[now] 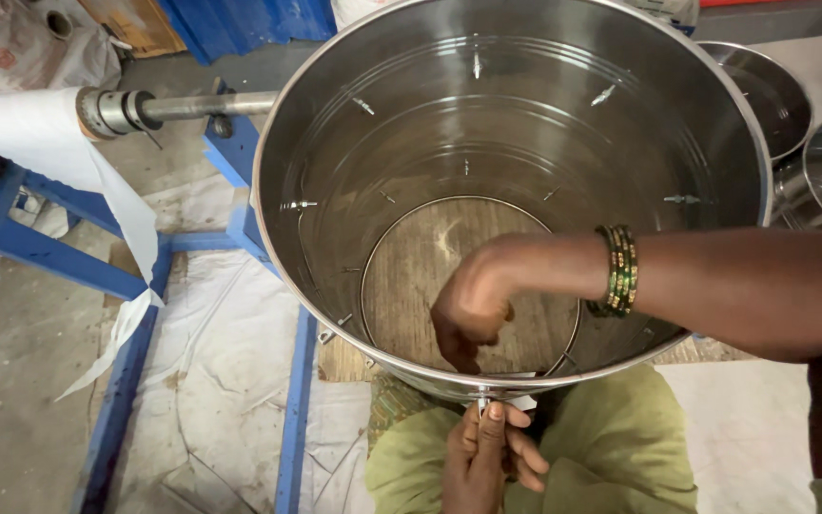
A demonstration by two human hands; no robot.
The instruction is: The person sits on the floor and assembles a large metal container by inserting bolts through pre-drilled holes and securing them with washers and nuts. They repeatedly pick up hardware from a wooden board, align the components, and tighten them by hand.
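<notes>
Head view: a bottomless steel drum (525, 124) stands between the person's knees. The right hand (470, 309) reaches inside, fingers curled at the near wall; what they pinch cannot be told. The left hand (487, 457), outside, is closed on a small fastener (483, 398) at the rim. A fastening step, apparently; tightening needs both hands aligned.

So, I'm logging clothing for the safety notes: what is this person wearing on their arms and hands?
Both hands are bare, no gloves. The right hand has a stack of green and gold bangles at the wrist, forearm unsleeved. The left hand shows no jewellery.
</notes>
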